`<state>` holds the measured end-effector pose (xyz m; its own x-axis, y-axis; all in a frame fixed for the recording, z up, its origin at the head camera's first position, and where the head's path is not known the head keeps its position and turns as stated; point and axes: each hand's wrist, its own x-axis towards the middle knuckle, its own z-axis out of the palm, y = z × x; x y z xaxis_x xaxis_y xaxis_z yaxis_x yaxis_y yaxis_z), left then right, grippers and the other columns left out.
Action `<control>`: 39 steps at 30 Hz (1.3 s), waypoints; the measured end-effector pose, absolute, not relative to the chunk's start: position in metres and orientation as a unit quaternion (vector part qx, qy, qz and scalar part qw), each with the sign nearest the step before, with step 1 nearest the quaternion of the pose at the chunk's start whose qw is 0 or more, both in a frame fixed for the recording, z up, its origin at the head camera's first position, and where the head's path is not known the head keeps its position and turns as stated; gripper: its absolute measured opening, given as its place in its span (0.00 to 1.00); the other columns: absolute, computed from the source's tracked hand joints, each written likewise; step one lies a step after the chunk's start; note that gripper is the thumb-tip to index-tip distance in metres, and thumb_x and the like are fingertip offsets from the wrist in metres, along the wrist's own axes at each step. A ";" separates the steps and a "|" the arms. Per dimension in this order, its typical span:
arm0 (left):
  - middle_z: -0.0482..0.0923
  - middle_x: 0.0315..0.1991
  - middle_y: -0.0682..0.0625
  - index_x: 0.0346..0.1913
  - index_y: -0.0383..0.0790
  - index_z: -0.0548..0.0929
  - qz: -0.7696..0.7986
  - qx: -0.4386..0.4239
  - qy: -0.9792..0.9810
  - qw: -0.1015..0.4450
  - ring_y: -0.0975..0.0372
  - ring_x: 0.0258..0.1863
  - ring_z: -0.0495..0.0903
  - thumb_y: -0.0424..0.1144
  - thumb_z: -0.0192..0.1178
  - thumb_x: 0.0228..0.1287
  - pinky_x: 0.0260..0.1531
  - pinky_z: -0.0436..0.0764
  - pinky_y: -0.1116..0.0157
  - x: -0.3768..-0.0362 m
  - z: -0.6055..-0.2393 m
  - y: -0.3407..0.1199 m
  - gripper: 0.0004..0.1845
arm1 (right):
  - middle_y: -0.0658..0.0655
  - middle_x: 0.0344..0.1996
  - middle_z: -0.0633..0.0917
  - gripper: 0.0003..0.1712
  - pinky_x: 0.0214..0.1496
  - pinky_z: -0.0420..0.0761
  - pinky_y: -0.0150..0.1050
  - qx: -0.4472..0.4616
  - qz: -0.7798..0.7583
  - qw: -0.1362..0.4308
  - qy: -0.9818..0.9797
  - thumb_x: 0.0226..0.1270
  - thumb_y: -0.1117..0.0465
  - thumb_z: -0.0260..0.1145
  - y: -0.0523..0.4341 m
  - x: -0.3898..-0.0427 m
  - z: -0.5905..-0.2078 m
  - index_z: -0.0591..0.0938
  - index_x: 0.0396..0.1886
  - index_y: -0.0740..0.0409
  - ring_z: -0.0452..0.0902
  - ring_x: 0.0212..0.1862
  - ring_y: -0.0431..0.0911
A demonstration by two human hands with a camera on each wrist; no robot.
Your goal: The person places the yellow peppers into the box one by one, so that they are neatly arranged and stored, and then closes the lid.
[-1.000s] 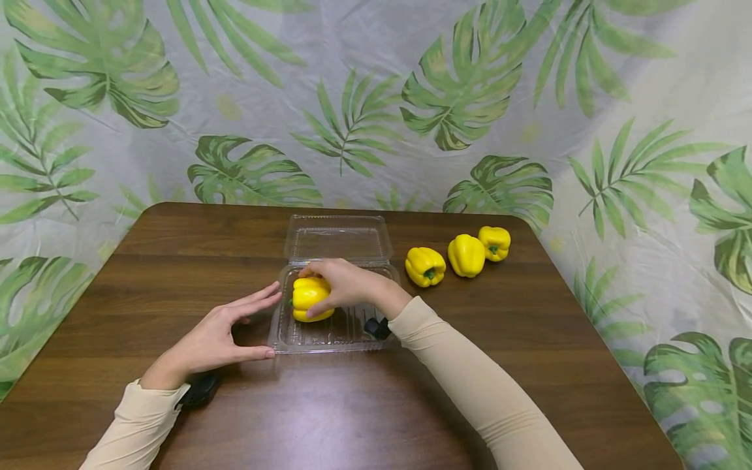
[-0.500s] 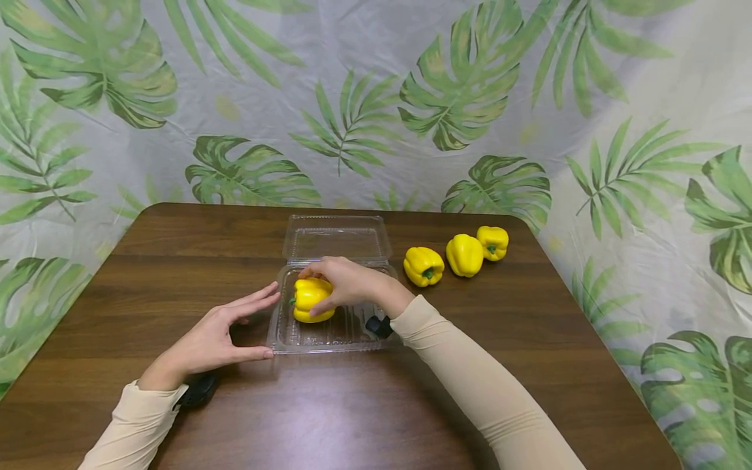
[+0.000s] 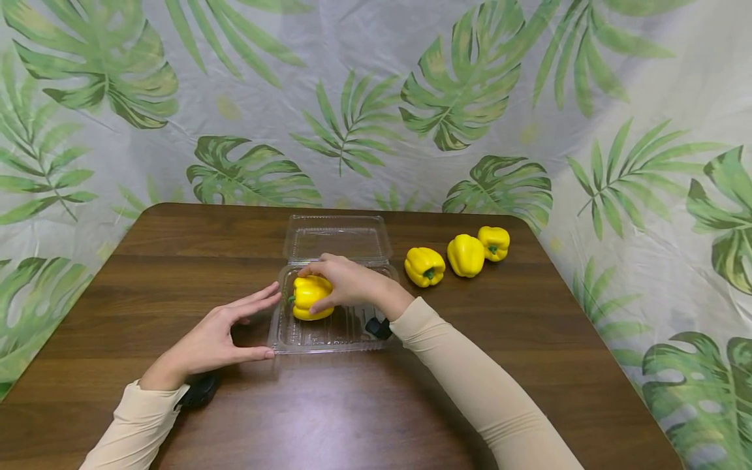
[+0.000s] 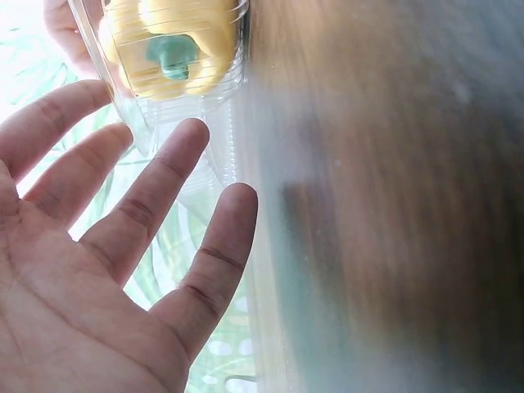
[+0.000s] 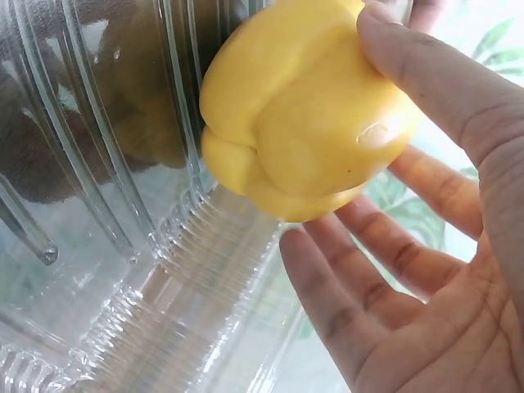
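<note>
A yellow bell pepper [image 3: 310, 299] lies on its side in the left part of a clear plastic clamshell box [image 3: 329, 341], its green stem [image 4: 173, 56] pointing left. My right hand [image 3: 358, 282] holds this pepper from above, thumb on the near side and fingers on the far side. In the right wrist view the pepper [image 5: 303, 115] sits against the ribbed floor of the box. My left hand [image 3: 214, 336] is spread at the box's left edge, its thumb tip at the near left corner. Its fingers [image 4: 147, 205] are straight and hold nothing.
The box's lid [image 3: 337, 238] is folded back, away from me. Three more yellow bell peppers stand to the right: a near one [image 3: 424, 267], a middle one [image 3: 466, 256] and a far one [image 3: 495, 243]. A leaf-print cloth [image 3: 352, 130] hangs behind the brown table [image 3: 470, 365].
The pepper in my right hand has shifted only slightly within the box. My left hand has stayed at the box's left edge.
</note>
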<state>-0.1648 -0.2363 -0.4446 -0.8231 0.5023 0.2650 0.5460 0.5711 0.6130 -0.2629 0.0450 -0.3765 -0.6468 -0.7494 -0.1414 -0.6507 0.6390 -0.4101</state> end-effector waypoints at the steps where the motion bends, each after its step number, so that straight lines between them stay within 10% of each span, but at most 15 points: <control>1: 0.66 0.84 0.50 0.79 0.48 0.75 -0.357 -0.296 -0.885 0.031 0.52 0.79 0.71 0.55 0.82 0.57 0.69 0.57 0.85 -0.165 -0.445 -0.236 0.47 | 0.56 0.61 0.82 0.41 0.69 0.79 0.43 -0.393 -0.160 0.146 0.894 0.67 0.45 0.80 0.045 -0.263 -0.376 0.78 0.76 0.52 0.76 0.58 0.47; 39: 0.66 0.83 0.49 0.79 0.47 0.75 -0.357 -0.297 -0.885 0.034 0.52 0.78 0.72 0.55 0.83 0.56 0.69 0.57 0.85 -0.166 -0.445 -0.235 0.48 | 0.61 0.74 0.75 0.37 0.76 0.74 0.58 -0.323 -0.182 0.123 0.921 0.73 0.46 0.75 0.127 -0.286 -0.339 0.77 0.78 0.47 0.71 0.75 0.59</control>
